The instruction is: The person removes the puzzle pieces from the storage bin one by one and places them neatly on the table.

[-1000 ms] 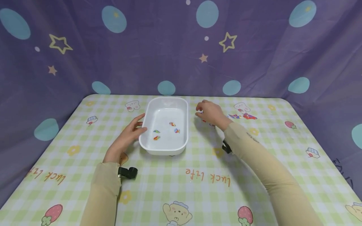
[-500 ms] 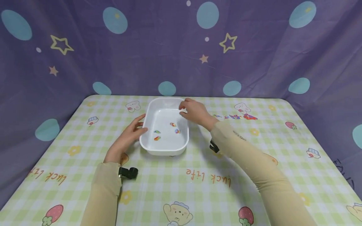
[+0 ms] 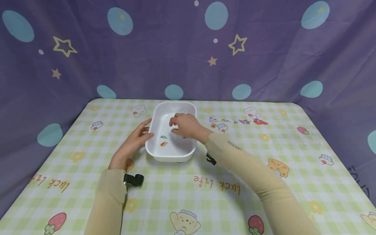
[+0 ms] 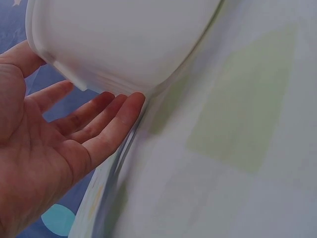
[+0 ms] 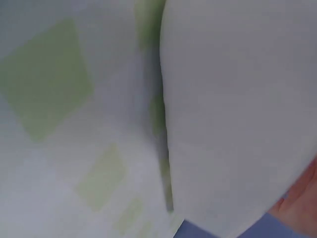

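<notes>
L hand: you've got your L hand (image 3: 131,141) at the white tray (image 3: 170,159), on its L side; thumb up at the rim, fingertips touching the outer wall, fingers apart & fairly straight, as your L wrist cam view shows.
R hand: and here's your R hand (image 3: 188,126), over the tray's R half, fingers bent, thumb apart from index; can't tell if anything's pinched.
In tray: green-yellow pc (image 3: 163,137) & red-orange pc (image 3: 163,144) lie flat on the floor, L of your R hand; another bright pc (image 3: 185,137) peeks out below it, mostly hidden.
R of tray: lilac pc (image 3: 214,119) nearest the tray in a row, red pc (image 3: 260,121) at the far R end, blue-purple pc (image 3: 244,121) just beside it; small orange-red pc (image 3: 213,125) just below the lilac one.
R wrist view: mostly tray wall, bit of a hand at the lower R edge.
Under it all: green-check tablecloth (image 3: 152,202); purple curtain (image 3: 141,65) behind.
</notes>
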`<action>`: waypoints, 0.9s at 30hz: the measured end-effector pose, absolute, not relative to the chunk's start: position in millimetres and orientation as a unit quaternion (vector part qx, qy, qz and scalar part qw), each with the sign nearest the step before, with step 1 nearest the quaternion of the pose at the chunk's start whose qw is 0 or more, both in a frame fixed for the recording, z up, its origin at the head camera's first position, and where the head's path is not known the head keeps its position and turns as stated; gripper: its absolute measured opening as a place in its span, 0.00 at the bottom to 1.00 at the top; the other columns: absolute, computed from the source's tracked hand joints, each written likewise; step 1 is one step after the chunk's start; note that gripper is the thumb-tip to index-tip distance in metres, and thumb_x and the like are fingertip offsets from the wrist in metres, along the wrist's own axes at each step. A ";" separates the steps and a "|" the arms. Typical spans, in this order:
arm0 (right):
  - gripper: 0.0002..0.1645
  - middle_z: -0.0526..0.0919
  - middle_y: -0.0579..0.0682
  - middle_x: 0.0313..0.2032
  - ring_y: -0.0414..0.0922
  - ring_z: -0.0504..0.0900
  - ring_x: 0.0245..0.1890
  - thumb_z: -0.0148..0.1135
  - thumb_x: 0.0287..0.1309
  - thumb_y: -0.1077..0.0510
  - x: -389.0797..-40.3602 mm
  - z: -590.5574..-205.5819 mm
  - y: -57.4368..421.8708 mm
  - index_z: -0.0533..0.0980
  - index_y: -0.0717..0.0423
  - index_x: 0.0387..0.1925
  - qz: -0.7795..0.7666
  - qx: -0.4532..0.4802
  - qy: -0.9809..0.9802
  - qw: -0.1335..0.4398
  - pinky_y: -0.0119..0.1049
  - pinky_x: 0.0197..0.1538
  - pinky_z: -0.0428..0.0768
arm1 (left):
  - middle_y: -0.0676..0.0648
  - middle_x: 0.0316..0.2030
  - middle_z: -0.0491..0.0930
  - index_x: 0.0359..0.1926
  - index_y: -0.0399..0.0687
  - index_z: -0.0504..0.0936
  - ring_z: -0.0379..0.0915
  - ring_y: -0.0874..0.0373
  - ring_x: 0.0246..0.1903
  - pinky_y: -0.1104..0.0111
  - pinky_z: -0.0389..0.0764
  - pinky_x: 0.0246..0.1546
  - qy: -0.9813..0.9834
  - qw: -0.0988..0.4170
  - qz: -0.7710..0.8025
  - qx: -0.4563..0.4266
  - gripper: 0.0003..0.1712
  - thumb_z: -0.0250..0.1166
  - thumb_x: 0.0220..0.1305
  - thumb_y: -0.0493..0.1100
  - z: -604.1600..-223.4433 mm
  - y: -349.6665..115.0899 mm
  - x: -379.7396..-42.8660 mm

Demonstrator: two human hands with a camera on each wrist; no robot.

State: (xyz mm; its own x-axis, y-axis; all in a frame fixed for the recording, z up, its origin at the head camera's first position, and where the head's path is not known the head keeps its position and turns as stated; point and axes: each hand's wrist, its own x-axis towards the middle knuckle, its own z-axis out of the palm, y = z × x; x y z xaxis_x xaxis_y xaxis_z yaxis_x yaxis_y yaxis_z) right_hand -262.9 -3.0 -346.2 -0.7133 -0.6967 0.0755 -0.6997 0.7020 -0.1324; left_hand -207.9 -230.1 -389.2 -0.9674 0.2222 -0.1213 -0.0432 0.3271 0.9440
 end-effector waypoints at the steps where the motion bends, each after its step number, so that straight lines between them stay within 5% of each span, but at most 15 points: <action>1: 0.13 0.78 0.43 0.39 0.39 0.77 0.35 0.60 0.55 0.48 -261.7 -346.9 -5.5 0.78 0.45 0.42 0.070 0.380 -0.922 0.002 0.38 0.40 0.73 | 0.37 0.62 0.58 0.70 0.63 0.47 0.64 0.42 0.57 0.65 0.76 0.43 0.806 0.114 0.578 0.057 0.38 0.55 0.64 0.49 -389.4 -230.2 -208.0; 18: 0.15 0.77 0.39 0.40 0.36 0.75 0.41 0.60 0.55 0.47 -245.3 -362.1 -33.4 0.77 0.37 0.46 0.008 0.423 -0.901 -0.098 0.36 0.41 0.71 | 0.37 0.62 0.58 0.70 0.64 0.47 0.63 0.43 0.56 0.64 0.75 0.45 0.811 0.114 0.571 0.056 0.38 0.55 0.64 0.50 -389.8 -230.0 -208.8; 27: 0.07 0.75 0.37 0.35 0.35 0.75 0.36 0.62 0.54 0.48 -241.5 -367.4 -38.3 0.79 0.38 0.36 0.005 0.426 -0.899 -0.098 0.34 0.38 0.69 | 0.36 0.62 0.59 0.70 0.65 0.47 0.64 0.42 0.56 0.65 0.75 0.45 0.810 0.114 0.573 0.052 0.38 0.55 0.64 0.48 -389.7 -229.6 -208.4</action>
